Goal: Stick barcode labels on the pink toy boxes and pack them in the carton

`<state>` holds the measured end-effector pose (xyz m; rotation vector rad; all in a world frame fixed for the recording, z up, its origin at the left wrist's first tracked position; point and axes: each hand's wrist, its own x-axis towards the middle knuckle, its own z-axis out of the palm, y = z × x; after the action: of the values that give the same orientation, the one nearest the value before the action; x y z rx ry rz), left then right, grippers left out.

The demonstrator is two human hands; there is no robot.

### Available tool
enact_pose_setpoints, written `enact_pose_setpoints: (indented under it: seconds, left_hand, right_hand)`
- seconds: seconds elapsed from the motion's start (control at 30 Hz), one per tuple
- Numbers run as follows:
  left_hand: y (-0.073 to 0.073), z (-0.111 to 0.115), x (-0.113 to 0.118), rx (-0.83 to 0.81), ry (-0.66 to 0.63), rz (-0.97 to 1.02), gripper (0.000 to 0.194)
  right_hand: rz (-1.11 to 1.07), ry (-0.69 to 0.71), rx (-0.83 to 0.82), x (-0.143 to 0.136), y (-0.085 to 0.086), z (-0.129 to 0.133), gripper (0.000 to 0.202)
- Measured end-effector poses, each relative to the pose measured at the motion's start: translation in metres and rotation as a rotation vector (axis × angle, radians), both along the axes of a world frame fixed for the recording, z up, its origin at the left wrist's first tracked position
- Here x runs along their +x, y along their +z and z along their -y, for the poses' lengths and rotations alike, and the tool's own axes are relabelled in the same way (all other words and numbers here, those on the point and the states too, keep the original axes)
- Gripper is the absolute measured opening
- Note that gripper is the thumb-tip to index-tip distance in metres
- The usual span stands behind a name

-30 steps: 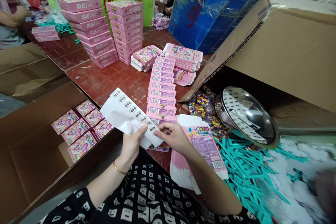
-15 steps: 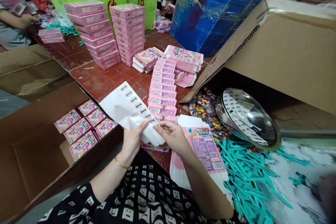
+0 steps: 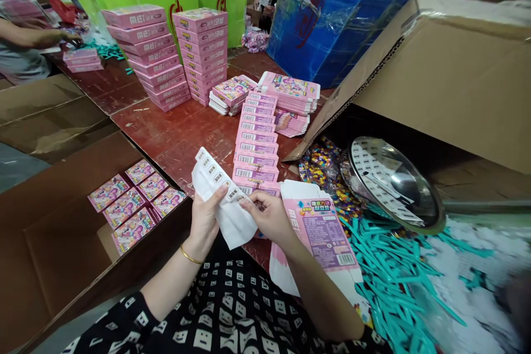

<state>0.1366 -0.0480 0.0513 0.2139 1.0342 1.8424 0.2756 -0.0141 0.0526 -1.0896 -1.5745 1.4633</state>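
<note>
A white sticker sheet with one row of small printed oval labels is bent over in front of me. My left hand pinches it between thumb and fingers. The thumb and forefinger of my right hand are pressed together at the sheet's right end, on the last label; whether that label is loose I cannot tell. Just beyond the hands runs an overlapping row of flat pink cartons, barcodes showing. Under my right forearm lies a pile of unfolded pink cartons.
Two stacks of pink boxes stand at the back. An open cardboard box at left holds several packs. At right are a metal bowl with label sheets, teal plastic pieces and a tilted carton. Another person's arm shows far left.
The sticker sheet was spread flatter; now it is folded back, with its labelled edge bent up and shorter. Both hands stay close to where they were.
</note>
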Motion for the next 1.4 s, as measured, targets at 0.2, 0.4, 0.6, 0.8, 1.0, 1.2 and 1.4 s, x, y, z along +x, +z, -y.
enact_pose_setpoints:
  seconds: [0.2,0.4,0.6,0.8,1.0,1.2,1.4]
  left_hand:
    - [0.000,-0.002,0.005,0.033,0.125,-0.006,0.055]
    - [-0.004,0.000,0.006,-0.037,-0.031,-0.048,0.052]
    - [-0.007,0.001,0.005,0.017,-0.073,-0.198,0.057]
    - [-0.007,-0.002,0.006,0.010,-0.048,-0.161,0.058]
    - [-0.008,-0.004,0.004,-0.025,-0.083,-0.096,0.059]
    - [-0.015,0.002,0.005,0.029,-0.078,-0.308,0.056]
    - [-0.017,0.001,0.004,0.036,-0.065,-0.335,0.054]
  right_hand:
    - [-0.147,0.011,-0.291,0.006,0.001,-0.001,0.034]
    - [-0.091,0.003,-0.169,0.014,0.004,-0.002,0.031]
    - [-0.015,-0.026,-0.056,0.023,0.004,-0.003,0.024]
    - [0.038,-0.169,0.551,0.021,-0.001,0.005,0.015]
    - [-0.040,-0.138,0.738,0.023,0.003,0.007,0.032]
    - [-0.198,-0.066,0.026,0.010,0.012,-0.008,0.092]
    - [-0.213,-0.045,-0.031,0.007,0.006,-0.008,0.083]
